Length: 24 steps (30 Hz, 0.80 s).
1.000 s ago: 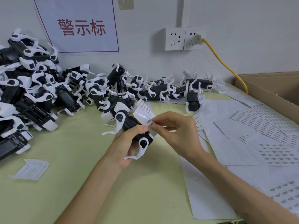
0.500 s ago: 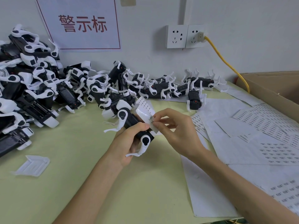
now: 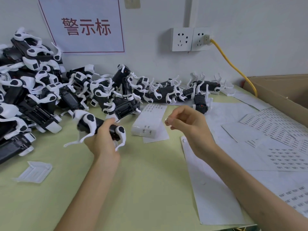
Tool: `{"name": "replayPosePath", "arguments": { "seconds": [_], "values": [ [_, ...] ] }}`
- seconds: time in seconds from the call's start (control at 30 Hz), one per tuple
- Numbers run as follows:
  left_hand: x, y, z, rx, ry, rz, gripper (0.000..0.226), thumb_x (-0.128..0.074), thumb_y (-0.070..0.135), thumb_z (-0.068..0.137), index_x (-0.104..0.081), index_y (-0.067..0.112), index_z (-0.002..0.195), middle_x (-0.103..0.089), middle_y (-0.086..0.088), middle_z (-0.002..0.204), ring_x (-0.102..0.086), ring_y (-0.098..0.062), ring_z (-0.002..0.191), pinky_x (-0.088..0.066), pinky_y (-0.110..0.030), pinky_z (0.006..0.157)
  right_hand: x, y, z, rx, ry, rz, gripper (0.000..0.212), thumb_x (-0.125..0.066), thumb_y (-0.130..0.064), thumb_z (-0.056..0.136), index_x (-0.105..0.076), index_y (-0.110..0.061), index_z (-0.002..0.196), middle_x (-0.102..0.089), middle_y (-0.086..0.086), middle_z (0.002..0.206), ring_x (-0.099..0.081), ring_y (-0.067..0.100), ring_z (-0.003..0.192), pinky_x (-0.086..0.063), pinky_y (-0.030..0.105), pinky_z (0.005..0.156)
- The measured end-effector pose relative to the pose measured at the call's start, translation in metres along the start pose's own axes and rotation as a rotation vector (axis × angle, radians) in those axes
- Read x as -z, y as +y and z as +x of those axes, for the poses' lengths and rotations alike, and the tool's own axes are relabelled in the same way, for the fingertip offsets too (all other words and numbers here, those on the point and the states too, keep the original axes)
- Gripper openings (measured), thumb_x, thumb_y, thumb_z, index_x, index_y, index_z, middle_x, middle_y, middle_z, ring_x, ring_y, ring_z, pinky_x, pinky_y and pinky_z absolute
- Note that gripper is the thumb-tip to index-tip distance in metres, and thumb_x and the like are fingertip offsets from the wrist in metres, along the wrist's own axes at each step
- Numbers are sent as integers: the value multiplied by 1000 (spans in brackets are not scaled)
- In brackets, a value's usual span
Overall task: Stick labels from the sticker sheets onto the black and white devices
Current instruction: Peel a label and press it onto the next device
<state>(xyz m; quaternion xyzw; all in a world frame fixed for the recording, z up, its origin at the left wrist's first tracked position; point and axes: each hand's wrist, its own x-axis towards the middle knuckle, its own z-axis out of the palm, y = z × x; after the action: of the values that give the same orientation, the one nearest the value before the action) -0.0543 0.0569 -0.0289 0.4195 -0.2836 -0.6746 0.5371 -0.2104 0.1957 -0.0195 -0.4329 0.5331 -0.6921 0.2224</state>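
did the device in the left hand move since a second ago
Yes. The device in the left hand has swung left, further from the wall socket and off the sticker strip, toward the pile.

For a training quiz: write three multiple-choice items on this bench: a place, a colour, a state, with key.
1. The folded sticker sheet lies? A in the box; B on the table between left hand and right hand; C on the pile.
2. Cable at the wall socket? A black; B red; C yellow.
3. The left hand? A grips a device; B lies flat; C holds the sheet.
B: flat on the green top. C: yellow along its length. A: fingers curl round it.
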Motion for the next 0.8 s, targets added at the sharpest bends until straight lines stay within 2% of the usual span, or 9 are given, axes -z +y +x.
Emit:
{"name": "replayPosePath", "arguments": {
  "seconds": [0.03, 0.1, 0.17, 0.23, 0.33, 0.5, 0.6, 0.8],
  "values": [
    [0, 3, -1, -42, -13, -7, 23, -75, 6, 82, -54, 10, 73, -58, 3, 56, -49, -11, 39, -32, -19, 37, 0, 0, 0, -12, 12, 6, 22, -68, 10, 89, -62, -11, 82, -71, 0, 74, -68, 14, 76, -52, 21, 69],
    [-3, 5, -3, -82, -101, 30, 21, -76, 6, 81, -57, 9, 73, -60, 2, 59, -53, -12, 48, -41, -24, 50, -1, 0, 0, -26, 31, 18, 21, -69, 8, 89, -63, -12, 91, -72, 2, 75, -69, 16, 77, -51, 21, 69],
    [-5, 6, -7, -112, -275, 111, 18, -79, 8, 75, -61, 12, 72, -63, -3, 70, -58, -15, 61, -48, -27, 64, -2, 1, -1, -51, 36, 38, 30, -71, 6, 89, -62, -14, 110, -73, 5, 77, -72, 19, 82, -51, 20, 70],
    [-6, 4, -12, -130, -510, 182, 13, -76, 12, 70, -67, 21, 67, -70, -6, 84, -63, -16, 73, -54, -25, 69, -2, 1, -1, -63, 27, 45, 38, -71, 5, 89, -62, -15, 120, -75, 6, 79, -75, 21, 87, -52, 19, 71],
    [-5, 0, -22, -96, -742, 261, 20, -72, 12, 74, -68, 29, 64, -77, -9, 105, -64, -18, 81, -56, -28, 75, -3, 1, -1, -50, 2, 8, 28, -72, 4, 89, -69, -13, 111, -78, 8, 84, -76, 21, 89, -51, 17, 72],
    [-4, -1, -26, -58, -900, 353, 22, -70, 13, 78, -63, 32, 68, -75, -8, 117, -67, -16, 82, -55, -29, 79, -2, 0, -1, -30, 15, -20, 28, -72, 6, 88, -70, -15, 107, -78, 11, 85, -75, 20, 83, -51, 17, 71],
    [-3, -1, -25, -35, -925, 347, 22, -70, 11, 80, -62, 31, 72, -74, -8, 122, -68, -17, 84, -51, -33, 84, -1, 0, 0, -16, 26, -39, 27, -71, 6, 89, -70, -15, 107, -79, 10, 84, -75, 17, 79, -50, 15, 69],
    [-3, -2, -25, -36, -932, 301, 19, -69, 8, 79, -55, 22, 81, -74, -9, 121, -68, -16, 81, -56, -24, 76, -1, 2, 0, 2, 21, -78, 26, -73, 2, 90, -71, -19, 105, -79, 6, 85, -75, 19, 75, -52, 16, 70]
  ]
}}
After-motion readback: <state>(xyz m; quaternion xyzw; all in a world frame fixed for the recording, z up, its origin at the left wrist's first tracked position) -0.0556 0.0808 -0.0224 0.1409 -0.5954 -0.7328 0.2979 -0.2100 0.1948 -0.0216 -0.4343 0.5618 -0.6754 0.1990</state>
